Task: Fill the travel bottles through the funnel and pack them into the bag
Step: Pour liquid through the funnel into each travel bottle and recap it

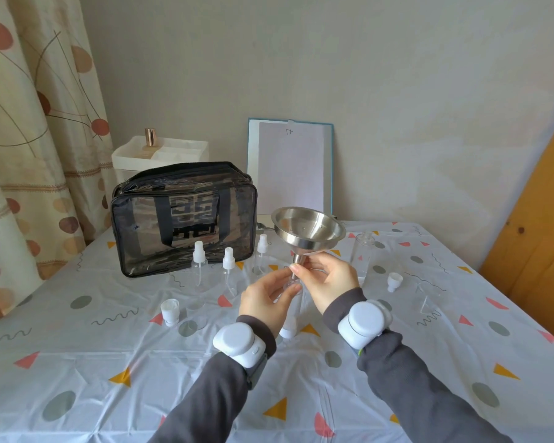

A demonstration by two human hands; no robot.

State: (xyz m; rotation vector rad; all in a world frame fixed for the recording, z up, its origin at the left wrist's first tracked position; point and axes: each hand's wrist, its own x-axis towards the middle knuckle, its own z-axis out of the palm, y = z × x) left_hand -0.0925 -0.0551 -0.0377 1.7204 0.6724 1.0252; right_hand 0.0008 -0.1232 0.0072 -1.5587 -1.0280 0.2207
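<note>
In the head view, a glossy plastic cloth printed with triangles, dots and squiggles covers the bench point(77, 362). Above its middle, the left hand point(264, 298) has its fingers point(282, 282) curled round a small clear bottle point(291, 285), held upright off the cloth. The right hand point(328, 279) pinches the narrow spout of a brushed-steel funnel point(307, 227) between thumb and fingertips. The spout meets the bottle's mouth, and the wide conical bowl is slightly tilted.

Behind and to the left stands the bag point(183, 219), a boxy case of clear vinyl with black trim and webbing handles. Three slim clear spray bottles point(228, 270) with white pump heads stand in a row just in front of it. A taller uncapped bottle point(362, 251), also clear, stands to the right of the funnel. A round white cap point(169, 310) lies left of the hands and a second white cap point(394, 280) lies to their right. A blue-edged clipboard point(290, 164) holding white paper leans on the wall.
</note>
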